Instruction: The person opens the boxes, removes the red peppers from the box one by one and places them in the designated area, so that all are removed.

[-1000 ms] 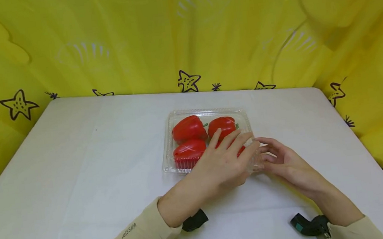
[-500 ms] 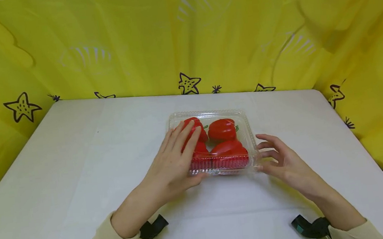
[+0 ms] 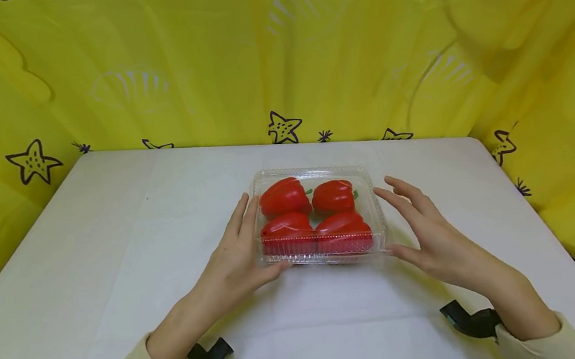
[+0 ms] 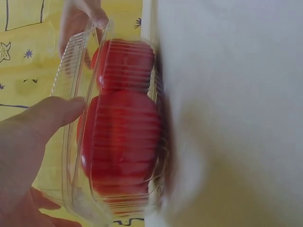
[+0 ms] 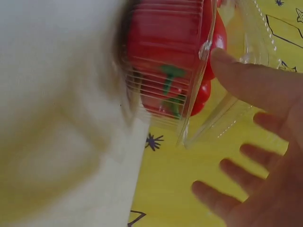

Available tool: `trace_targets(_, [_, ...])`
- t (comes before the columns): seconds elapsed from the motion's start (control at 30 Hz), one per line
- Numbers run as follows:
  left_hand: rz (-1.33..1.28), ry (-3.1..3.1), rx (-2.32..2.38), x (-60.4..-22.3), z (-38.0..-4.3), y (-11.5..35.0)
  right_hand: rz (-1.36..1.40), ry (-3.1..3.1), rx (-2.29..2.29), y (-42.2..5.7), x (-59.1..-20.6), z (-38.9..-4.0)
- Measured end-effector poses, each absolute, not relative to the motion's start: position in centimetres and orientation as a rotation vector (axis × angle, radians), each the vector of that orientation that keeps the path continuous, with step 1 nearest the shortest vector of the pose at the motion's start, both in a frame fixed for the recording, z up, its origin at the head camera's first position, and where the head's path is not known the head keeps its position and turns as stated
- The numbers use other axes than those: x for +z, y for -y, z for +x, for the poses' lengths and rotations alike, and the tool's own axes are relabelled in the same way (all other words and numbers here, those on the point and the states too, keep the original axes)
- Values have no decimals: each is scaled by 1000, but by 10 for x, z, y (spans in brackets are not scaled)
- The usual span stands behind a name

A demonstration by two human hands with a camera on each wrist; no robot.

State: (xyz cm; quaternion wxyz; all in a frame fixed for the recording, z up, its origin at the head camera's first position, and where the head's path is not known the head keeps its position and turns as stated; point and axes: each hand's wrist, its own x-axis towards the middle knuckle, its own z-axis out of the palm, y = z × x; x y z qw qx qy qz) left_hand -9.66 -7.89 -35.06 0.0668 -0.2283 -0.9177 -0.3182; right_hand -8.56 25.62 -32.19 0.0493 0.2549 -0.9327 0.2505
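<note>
A clear plastic clamshell box [image 3: 377,217] lies on the white table, holding several red bell peppers [image 3: 284,196] with green stems. In the right wrist view its lid [image 5: 222,116] slants up from the base rim, leaving a wedge-shaped gap. My left hand [image 3: 230,261] is at the box's left side, fingers extended, its thumb [image 4: 71,111] at the front rim. On the right side, my right hand [image 3: 441,242] has its fingers spread and its thumb [image 5: 236,75] at the rim near the front corner.
A white cloth [image 3: 116,250] covers the table. Yellow curtains [image 3: 200,54] with starfish drawings hang along its back and sides. Dark curved wrist devices [image 3: 208,356] show below both hands.
My left hand has moved left, from over the right-hand peppers to the box's left side. My right hand's fingers have spread and shifted up slightly along the right side. The box stays put.
</note>
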Motion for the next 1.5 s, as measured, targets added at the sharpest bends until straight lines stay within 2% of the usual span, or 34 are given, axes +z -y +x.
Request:
trace_targets(0.3, [-522, 2758, -1445, -357, -101, 77, 1021, 2711, 783, -261, -334, -90])
trace_targets(0.57, [-469, 2736, -1623, -365, -106, 80, 1003, 2693, 896, -256, -340, -91])
trace_targets(1.5, [-553, 2722, -1560, -366, -92, 80, 955, 2685, 1036, -255, -343, -92])
